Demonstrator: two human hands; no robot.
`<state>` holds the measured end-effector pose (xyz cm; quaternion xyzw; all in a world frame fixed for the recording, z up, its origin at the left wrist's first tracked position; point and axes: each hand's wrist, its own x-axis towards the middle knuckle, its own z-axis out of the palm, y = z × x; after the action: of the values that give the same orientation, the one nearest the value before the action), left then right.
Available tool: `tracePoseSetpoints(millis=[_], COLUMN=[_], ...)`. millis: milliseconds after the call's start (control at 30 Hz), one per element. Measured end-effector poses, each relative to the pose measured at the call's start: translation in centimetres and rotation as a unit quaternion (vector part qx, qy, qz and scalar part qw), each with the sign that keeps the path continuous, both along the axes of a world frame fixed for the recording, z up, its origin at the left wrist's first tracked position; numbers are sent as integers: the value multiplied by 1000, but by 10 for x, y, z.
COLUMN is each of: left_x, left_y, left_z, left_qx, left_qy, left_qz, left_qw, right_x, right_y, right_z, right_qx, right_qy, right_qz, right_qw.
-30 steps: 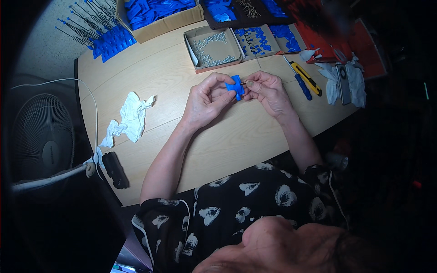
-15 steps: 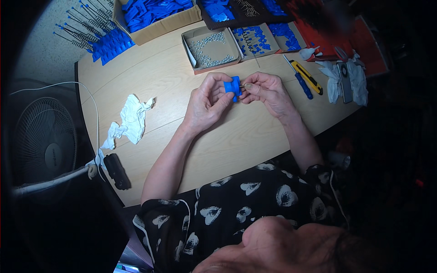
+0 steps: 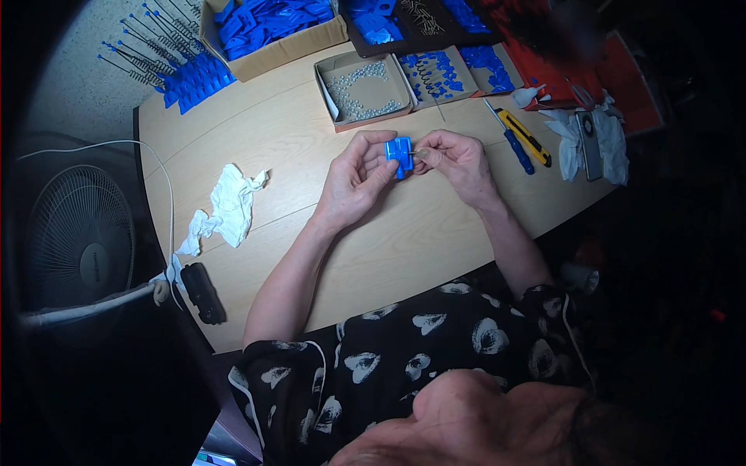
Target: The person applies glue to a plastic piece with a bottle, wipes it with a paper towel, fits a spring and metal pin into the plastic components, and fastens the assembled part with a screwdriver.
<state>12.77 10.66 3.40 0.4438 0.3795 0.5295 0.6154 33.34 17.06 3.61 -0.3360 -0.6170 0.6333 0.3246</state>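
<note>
My left hand is closed around a small blue plastic part, gripping it between thumb and fingers above the middle of the table. A short blue knob sticks out at the part's near end. From the right, my right hand pinches a thin metal pin whose tip meets the part's right side. Its other end is hidden by the fingertips, and whether the tip sits inside the part I cannot tell.
Beyond my hands stand a box of small clear beads, trays of small blue pieces and a carton of blue parts. A screwdriver and yellow cutter lie right; a crumpled white cloth lies left.
The blue part has turned a little in my left hand, showing a broader flat face. My right hand still pinches the pin. The whole view has shifted slightly.
</note>
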Motion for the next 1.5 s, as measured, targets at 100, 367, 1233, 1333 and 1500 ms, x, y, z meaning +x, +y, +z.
tracePoseSetpoints(millis=[100,367,1233,1333,1500], left_x=[1,2,-3,0,-4], left_y=[0,-3,-2,-3,-4], left_z=[4,7,10,12,11], left_qx=[17,30,8,14,-9], left_qy=[19,30,23,19,47], left_qz=[4,8,-8,12,-6], left_qw=[1000,999,1000,1000,999], right_x=[1,-1,3,-1,-8], right_y=[0,-1,2,-3,-10], right_z=[1,-2,-1,4,3], right_qx=[-96,-70,-169,-92,49], right_qy=[37,33,98,59,52], right_qz=[-3,-49,-8,-32,-67], right_qw=[995,996,981,994,995])
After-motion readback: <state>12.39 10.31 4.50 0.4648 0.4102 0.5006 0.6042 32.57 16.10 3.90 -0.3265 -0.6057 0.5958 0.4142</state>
